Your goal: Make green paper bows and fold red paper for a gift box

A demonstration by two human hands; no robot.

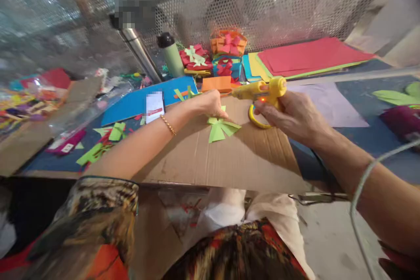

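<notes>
My right hand (293,113) is wrapped round a yellow hot glue gun (259,89) with a small orange light glowing on its side. Its nozzle points left, toward my other hand. With closed fingers, my left hand (211,104) grips the upper part of a light green paper bow (220,129), whose cut tails fan out toward me on the cardboard sheet (210,162). The fingertips are partly hidden. Beneath the glue gun, a yellow ring-shaped handle (257,120) rests on the cardboard; whatever else belongs to it is covered.
Left of centre lie a phone (155,107), a blue sheet (131,100) and green paper scraps (98,148). A green bottle (172,57), a steel flask (141,52) and folded paper baskets (228,46) stand behind. Red sheets (311,57) are stacked back right. A grey cable (356,197) crosses my right forearm.
</notes>
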